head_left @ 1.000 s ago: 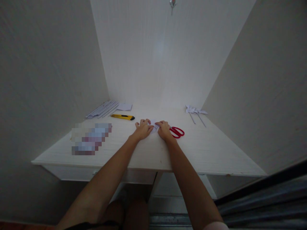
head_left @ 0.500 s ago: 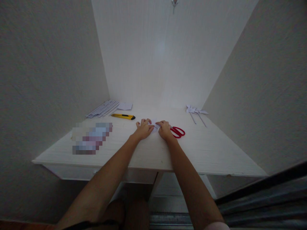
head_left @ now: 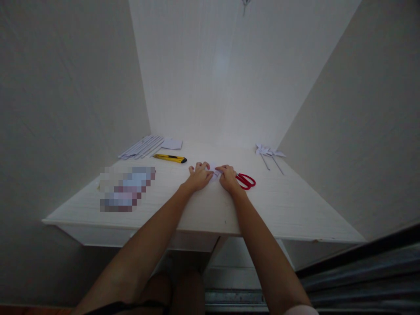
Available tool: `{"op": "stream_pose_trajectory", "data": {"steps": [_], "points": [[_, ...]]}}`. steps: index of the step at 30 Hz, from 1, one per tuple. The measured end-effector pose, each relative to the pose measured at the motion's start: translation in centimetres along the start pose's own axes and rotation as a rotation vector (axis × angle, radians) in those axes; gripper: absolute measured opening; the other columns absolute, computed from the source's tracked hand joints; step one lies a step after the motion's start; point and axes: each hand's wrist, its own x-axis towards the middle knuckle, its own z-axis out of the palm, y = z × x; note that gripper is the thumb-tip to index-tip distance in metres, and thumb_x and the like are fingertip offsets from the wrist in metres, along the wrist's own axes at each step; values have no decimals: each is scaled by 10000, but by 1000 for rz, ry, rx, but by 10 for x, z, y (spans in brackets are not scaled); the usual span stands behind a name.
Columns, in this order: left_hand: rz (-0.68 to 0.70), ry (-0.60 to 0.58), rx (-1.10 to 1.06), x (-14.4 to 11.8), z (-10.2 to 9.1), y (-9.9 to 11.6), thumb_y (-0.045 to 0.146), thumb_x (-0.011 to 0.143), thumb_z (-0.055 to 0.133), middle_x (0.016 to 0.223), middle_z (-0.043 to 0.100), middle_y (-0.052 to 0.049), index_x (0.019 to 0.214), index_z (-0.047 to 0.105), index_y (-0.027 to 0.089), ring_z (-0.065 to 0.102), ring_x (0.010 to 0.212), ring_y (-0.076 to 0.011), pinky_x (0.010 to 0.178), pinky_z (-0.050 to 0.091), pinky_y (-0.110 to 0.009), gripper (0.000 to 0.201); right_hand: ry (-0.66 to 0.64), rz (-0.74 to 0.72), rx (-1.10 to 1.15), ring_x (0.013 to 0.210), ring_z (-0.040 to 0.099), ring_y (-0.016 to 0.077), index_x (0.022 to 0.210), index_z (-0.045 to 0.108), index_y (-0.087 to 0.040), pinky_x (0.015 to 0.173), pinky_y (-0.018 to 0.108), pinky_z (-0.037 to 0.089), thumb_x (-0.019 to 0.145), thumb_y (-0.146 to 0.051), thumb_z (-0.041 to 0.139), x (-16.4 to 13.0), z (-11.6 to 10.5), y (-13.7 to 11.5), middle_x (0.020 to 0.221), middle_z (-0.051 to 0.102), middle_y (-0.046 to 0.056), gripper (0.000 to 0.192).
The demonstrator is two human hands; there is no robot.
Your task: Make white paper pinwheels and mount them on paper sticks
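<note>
A small piece of white paper (head_left: 215,171) lies on the white table (head_left: 285,205), mostly hidden under my fingers. My left hand (head_left: 198,176) presses on its left side, fingers bent down onto it. My right hand (head_left: 229,178) presses on its right side, fingertips touching the paper. Red-handled scissors (head_left: 246,180) lie just right of my right hand.
A yellow utility knife (head_left: 169,158) lies at the back left, with a bundle of white paper sticks (head_left: 141,148) and a small paper sheet (head_left: 172,143) behind it. Paper pinwheels (head_left: 269,154) lie at the back right. A blurred patch (head_left: 126,189) covers something on the left. Walls enclose the table.
Both hands stay pressed on the paper with only slight finger shifts. The view has drifted a little to the right.
</note>
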Motion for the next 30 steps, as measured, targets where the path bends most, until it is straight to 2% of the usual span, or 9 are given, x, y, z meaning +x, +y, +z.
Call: {"op": "stream_pose_trajectory", "data": {"steps": [13, 21, 25, 28, 30], "points": [[15, -10, -25, -3, -6, 3, 349, 879, 301, 1146, 413, -51, 988, 616, 292, 304, 1063, -251, 845, 237, -506, 339, 2, 4, -3, 1049, 419, 195, 1091, 582, -206, 902, 345, 320, 753, -35, 353, 2, -1, 1, 1097, 529, 79, 443], [41, -46, -30, 2, -3, -8, 381, 868, 330, 1128, 396, -51, 990, 621, 330, 304, 1054, -257, 837, 243, -499, 319, 15, 53, 25, 1046, 443, 185, 1074, 593, -239, 897, 352, 333, 731, -26, 338, 2, -3, 0, 1094, 554, 52, 477], [89, -46, -20, 4, -3, -14, 387, 859, 348, 1103, 408, -53, 1007, 608, 350, 321, 1036, -254, 823, 253, -500, 302, 78, 156, 74, 1029, 486, 171, 1093, 579, -191, 901, 332, 341, 785, -87, 315, 16, -3, 0, 1091, 587, 66, 418], [107, -46, -5, 5, -3, -15, 377, 857, 356, 1094, 420, -54, 1022, 599, 352, 333, 1023, -247, 816, 258, -489, 295, 9, 232, 62, 1004, 518, 179, 1020, 623, -162, 877, 319, 358, 802, -159, 358, 34, -5, -1, 1078, 608, 88, 344], [110, -43, 1, 5, -3, -15, 378, 858, 352, 1095, 423, -53, 1022, 597, 354, 338, 1014, -243, 807, 262, -481, 295, -46, 257, 63, 932, 554, 189, 902, 668, -161, 828, 317, 384, 778, -189, 419, 46, -6, -1, 979, 648, 93, 280]]}}
